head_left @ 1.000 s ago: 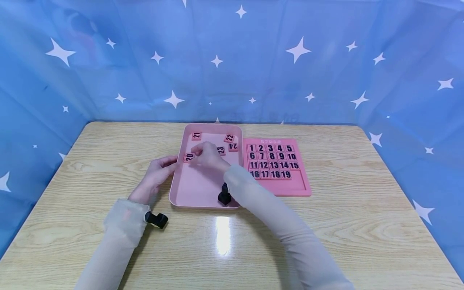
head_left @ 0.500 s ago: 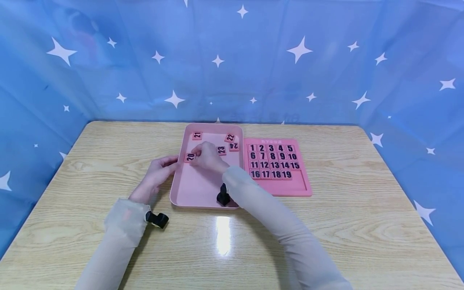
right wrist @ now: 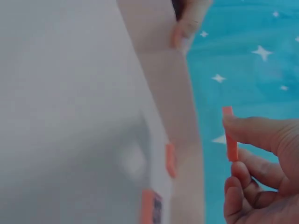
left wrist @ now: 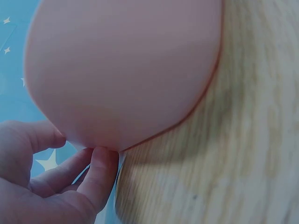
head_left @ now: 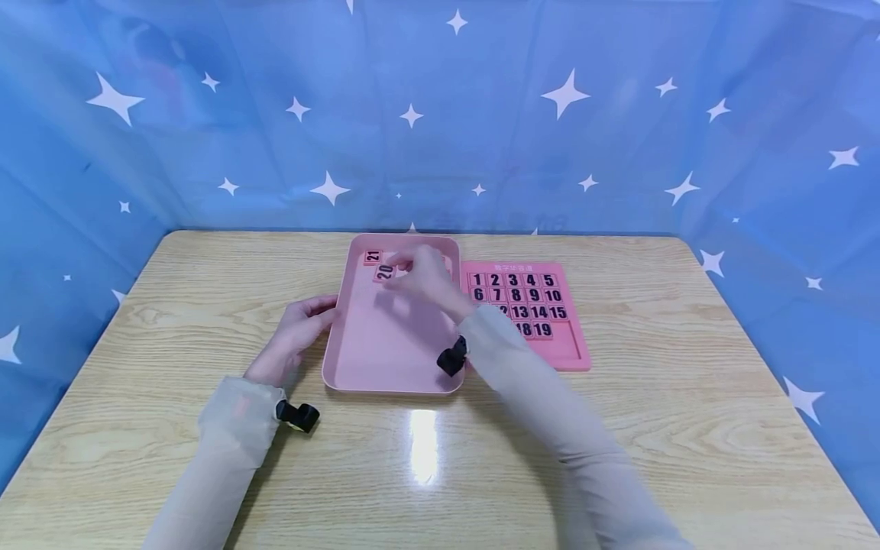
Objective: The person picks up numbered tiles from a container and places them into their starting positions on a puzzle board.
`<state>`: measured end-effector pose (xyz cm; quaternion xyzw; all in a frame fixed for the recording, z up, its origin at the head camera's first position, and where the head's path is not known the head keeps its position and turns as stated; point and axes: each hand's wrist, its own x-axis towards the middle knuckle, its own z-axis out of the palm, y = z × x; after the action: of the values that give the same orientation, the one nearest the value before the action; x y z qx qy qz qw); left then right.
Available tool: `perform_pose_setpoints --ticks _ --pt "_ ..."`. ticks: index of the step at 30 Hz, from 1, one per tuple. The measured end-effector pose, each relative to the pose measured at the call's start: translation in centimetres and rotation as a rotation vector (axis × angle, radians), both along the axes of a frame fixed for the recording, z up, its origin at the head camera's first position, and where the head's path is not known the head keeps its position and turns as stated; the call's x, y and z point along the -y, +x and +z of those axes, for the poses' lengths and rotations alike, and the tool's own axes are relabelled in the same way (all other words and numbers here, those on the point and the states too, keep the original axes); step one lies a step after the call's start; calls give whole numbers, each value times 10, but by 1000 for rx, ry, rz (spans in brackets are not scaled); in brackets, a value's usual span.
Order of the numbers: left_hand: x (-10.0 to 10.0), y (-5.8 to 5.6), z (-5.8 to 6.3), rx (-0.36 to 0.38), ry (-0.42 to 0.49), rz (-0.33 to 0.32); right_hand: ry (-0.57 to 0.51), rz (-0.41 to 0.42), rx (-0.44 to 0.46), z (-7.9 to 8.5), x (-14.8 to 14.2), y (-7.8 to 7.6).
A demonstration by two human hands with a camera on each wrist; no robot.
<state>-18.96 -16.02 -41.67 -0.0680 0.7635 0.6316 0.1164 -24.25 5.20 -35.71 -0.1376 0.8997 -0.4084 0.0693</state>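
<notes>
My right hand [head_left: 428,276] pinches a pink number tile marked 20 [head_left: 384,273] between thumb and fingers, raised above the pink tray [head_left: 392,367]. In the right wrist view this tile [right wrist: 231,140] is seen edge-on. My left hand [head_left: 297,334] touches the tray's left wall from outside. In the left wrist view, its fingertips [left wrist: 103,156] rest against the tray's edge. Tile 21 [head_left: 372,257] lies in the tray's far left corner. My right hand mostly hides the other loose tiles at the far right.
A pink number board [head_left: 574,344] lies against the tray's right side. Tiles run in rows on it, from 1 up to 19, partly covered by my right sleeve. The wooden table [head_left: 674,397] is bounded by a blue star-patterned cloth [head_left: 509,122].
My right hand has picked up tile 20 from the left part of the tray and moved it up and to the right. My left hand has stayed at the tray's wall.
</notes>
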Motion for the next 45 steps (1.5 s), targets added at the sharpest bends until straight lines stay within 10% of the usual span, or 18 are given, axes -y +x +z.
perform_pose_setpoints --ticks 20,45 --pt "0 0 2 5 17 13 114 -113 -80 12 -131 22" --pt "-1 2 4 32 -24 -8 332 -265 16 -37 -232 74"
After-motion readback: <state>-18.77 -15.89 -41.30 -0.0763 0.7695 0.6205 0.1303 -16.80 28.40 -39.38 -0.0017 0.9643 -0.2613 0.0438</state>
